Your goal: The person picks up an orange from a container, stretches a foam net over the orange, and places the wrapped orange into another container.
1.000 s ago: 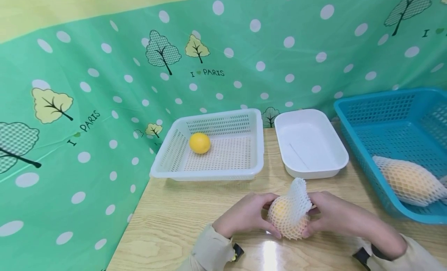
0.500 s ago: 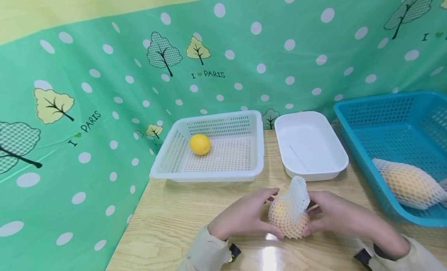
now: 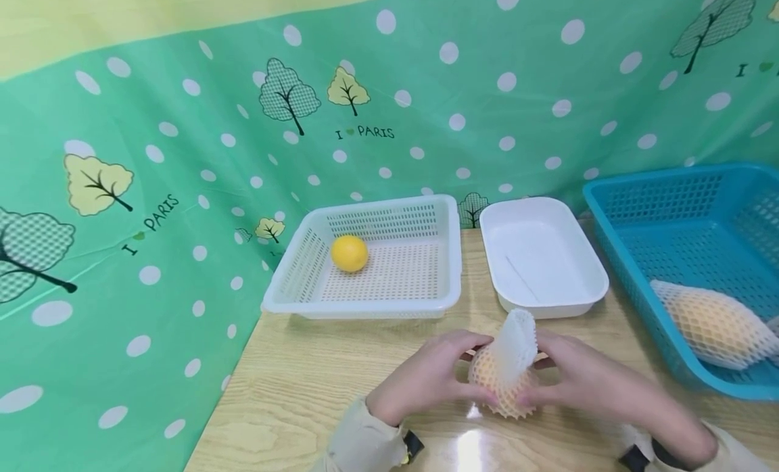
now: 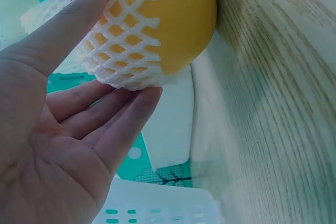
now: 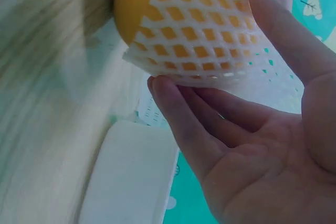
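In the head view, a white foam fruit net (image 3: 515,343) covers a round yellow-orange fruit (image 4: 186,19) at the table's front middle. The net's loose end sticks up above the fruit. My left hand (image 3: 426,377) holds the netted fruit from the left, thumb on the near side. From the right, my right hand (image 3: 587,377) holds it too, thumb and fingers on the net. Both wrist views show the fruit's lower part bare, below the net's jagged edge, close to the wooden tabletop. Its top is hidden under the net.
A white perforated basket (image 3: 453,282) holds one yellow fruit (image 3: 349,253) at the back left. Beside it stands a white tray (image 3: 541,255) with a thin line across its bottom. A blue basket (image 3: 633,289) on the right contains a netted fruit (image 3: 712,320).
Both hands stay around the netted fruit. The thumbs have shifted slightly inward over the net. The whole head view has tilted a little, so the background sits slightly lower.
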A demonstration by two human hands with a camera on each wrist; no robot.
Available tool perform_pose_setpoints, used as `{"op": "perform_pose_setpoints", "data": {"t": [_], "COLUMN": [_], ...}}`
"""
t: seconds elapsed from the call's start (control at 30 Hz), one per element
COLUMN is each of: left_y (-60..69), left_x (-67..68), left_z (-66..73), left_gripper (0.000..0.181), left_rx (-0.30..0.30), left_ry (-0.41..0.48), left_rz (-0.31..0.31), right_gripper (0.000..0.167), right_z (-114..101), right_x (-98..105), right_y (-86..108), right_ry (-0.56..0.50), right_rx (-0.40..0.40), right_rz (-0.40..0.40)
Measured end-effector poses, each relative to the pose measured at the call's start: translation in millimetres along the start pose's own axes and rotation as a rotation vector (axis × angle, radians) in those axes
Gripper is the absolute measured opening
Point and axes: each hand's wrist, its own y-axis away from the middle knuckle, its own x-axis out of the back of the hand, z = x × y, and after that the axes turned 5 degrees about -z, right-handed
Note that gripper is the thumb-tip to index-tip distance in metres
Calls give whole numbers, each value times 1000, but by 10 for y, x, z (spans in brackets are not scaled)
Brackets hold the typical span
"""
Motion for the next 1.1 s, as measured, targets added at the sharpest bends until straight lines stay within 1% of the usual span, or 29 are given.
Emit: {"op": "perform_pose_setpoints", "data": {"t": [0.07, 0.2, 0.27, 0.37, 0.43, 0.67, 0.77, 0.93, 1.1], "left_y": [-11, -31, -31, -23, -15, 4, 3, -22, -22], "left_x": [-5, -15, -17, -17, -17, -35, -45, -54, -59], "left_z": [0, -4, -12, -36, -58, -119, -128, -125, -129], "left_gripper": [73, 73, 75, 76, 77, 73, 72, 74, 74], "left_rx": [-2, 6, 20, 41, 43, -11, -29, -34, -34], "left_ry": [5, 33, 54, 89, 100, 115, 115, 101, 104], "left_rz": [-1, -12, -16, -16, -13, -9, -5, -6, -17], "right_gripper": [70, 68, 68, 69, 69, 63, 62, 61, 63], "right_z": [13, 52, 68, 74, 76, 76, 89, 125, 139], "right_x": [-13, -39, -53, -62, -71, -88, -92, -78, -81], "right_y": [7, 46, 55, 41, 30, 27, 32, 29, 24], "right_ry": [-26, -39, -39, -56, -62, -62, -56, -47, -75], "right_rx": [-22, -38, -20, -28, -25, -10, -21, -34, -30], "right_rz": [-4, 3, 9, 6, 4, 10, 5, -8, -31]}}
